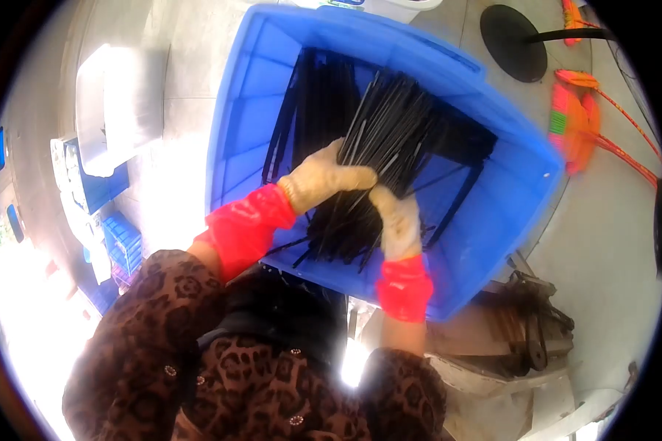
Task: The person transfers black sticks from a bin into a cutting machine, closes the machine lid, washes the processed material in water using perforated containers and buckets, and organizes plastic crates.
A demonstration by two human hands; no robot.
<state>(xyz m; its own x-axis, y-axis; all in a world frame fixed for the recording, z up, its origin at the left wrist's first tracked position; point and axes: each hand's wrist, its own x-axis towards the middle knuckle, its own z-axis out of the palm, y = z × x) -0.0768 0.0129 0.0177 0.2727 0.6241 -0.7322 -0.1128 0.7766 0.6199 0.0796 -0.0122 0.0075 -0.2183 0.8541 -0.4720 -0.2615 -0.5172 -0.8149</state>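
The bundle of sticks (390, 121), thin, black, straight and faintly shiny, lies slanted over more dark sticks (329, 95) inside the blue bin (478, 228), my gloved left hand (321, 176) and gloved right hand (399, 217) both curled partly closed around its lower part, thumbs nearly meeting.
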